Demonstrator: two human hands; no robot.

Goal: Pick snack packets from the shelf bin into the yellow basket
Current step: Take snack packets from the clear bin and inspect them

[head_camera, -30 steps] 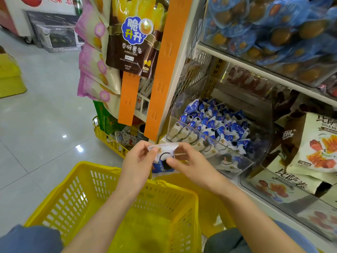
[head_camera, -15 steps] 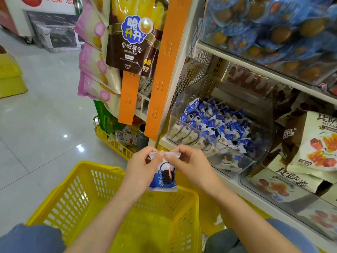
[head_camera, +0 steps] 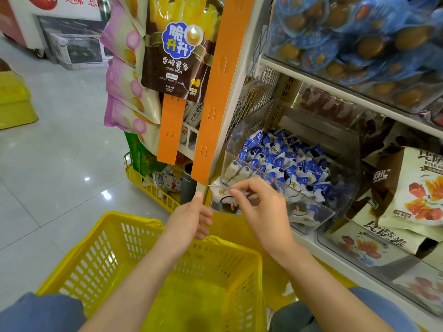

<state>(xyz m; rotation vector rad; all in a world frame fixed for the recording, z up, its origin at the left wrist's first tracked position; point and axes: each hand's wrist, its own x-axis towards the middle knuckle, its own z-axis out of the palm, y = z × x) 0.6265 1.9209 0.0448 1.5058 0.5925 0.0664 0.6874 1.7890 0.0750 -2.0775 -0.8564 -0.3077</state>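
Left hand point(head_camera: 191, 218) hangs above the far rim of the yellow basket point(head_camera: 72, 267), thumb raised and fingers loosely curled. It seems to hold nothing, though the curl hides the inside of the fingers. Just right of its thumb, and apart from it, a single snack packet point(head_camera: 221, 196) sits in the air above the gap between the basket and the shelf. The packet is white with a dark print and a strip of blue at the bottom edge. Right hand point(head_camera: 262, 212) pinches the packet's upper edge between thumb and forefinger, with the other fingers bent over it. Behind and to the right of that hand, the clear shelf bin point(head_camera: 347, 183) stands on the lower shelf, filled with a heap of blue-and-white packets point(head_camera: 282, 161) of the same kind.
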